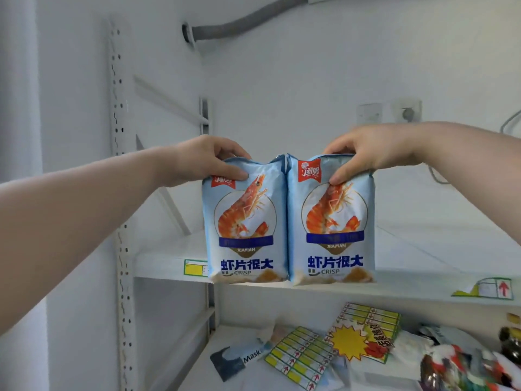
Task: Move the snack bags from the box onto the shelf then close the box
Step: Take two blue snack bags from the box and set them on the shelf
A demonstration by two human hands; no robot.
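Two pale blue snack bags with an orange prawn picture stand side by side at the front edge of the white shelf [423,289]. My left hand [208,159] grips the top of the left snack bag [245,230]. My right hand [375,153] grips the top of the right snack bag [332,224]. The bags are upright and touch each other. Their bottoms are level with the shelf's front lip; I cannot tell whether they rest on it. The box is out of view.
A perforated white upright [121,193] bounds the shelf on the left. Price tags [196,268] hang on the shelf lip. The lower shelf holds label sheets [304,356], a mask packet [239,359] and colourful wrapped items [462,365]. A grey hose [239,24] runs along the wall above.
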